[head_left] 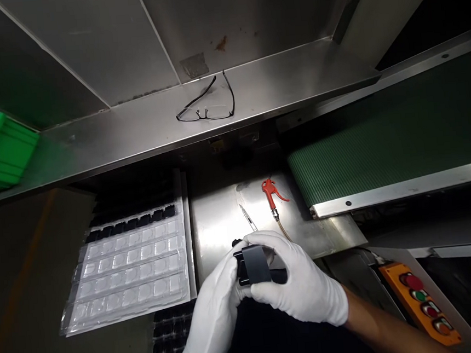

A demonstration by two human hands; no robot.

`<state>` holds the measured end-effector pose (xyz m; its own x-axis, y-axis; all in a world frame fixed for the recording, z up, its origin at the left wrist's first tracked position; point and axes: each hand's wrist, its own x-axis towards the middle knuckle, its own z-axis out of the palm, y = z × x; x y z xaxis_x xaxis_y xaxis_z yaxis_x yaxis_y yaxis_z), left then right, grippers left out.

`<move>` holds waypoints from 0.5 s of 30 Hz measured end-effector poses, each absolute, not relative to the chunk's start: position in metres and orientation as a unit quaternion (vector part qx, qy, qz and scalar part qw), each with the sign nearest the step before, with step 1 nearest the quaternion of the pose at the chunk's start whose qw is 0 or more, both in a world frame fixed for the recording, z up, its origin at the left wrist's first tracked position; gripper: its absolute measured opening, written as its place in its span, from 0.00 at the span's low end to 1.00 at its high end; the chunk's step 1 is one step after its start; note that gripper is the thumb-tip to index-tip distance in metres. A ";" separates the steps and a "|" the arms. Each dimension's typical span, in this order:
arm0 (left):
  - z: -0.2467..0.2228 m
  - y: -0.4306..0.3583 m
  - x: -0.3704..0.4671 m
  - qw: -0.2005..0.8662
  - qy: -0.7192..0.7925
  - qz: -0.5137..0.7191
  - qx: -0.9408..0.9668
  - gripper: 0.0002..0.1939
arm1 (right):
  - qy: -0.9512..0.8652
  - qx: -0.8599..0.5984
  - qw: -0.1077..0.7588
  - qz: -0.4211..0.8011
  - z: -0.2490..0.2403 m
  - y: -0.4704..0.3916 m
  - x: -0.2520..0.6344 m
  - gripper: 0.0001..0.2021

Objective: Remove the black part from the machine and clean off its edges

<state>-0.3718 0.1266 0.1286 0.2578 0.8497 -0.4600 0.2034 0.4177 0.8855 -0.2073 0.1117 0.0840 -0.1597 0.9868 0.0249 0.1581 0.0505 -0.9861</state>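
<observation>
Both of my hands wear white gloves and meet at the front of the metal bench. Between them is a small black rectangular plastic part (256, 263), its smooth dark face turned up. My right hand (296, 281) grips it with thumb below and fingers above. From the other side, my left hand (219, 299) closes on its left edge, where slots or prongs show. Just beyond my fingers lie a thin silver pen-like tool (248, 217) and a red air blow gun (270, 194) with its hose. The undersides of the part and some fingertips are hidden.
Clear plastic trays (132, 268) stand at left, with black parts in the back rows. More black parts (171, 336) sit below them. Glasses (207, 113) rest on the steel ledge (132, 122). A green bin (6, 152), green conveyor belt (397, 140) and orange button box (422, 300) flank the bench.
</observation>
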 end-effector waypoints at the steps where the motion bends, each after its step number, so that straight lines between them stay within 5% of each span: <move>1: 0.132 0.126 -0.367 0.632 0.555 0.254 0.477 0.20 | -0.585 -0.485 0.434 0.484 0.084 0.111 -0.205 0.35; 9: 0.127 0.113 -0.355 0.679 0.553 0.287 0.388 0.23 | -0.648 -0.438 0.496 0.379 0.075 0.104 -0.198 0.27; 15: 0.113 0.111 -0.361 0.705 0.503 0.330 0.375 0.20 | -0.708 -0.468 0.500 0.173 0.070 0.097 -0.198 0.20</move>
<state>-0.3609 0.1107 0.1133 0.2751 0.8429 -0.4624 -0.0886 0.5011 0.8608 -0.1981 0.0967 0.0703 -0.0625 0.8349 0.5468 0.4895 0.5032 -0.7122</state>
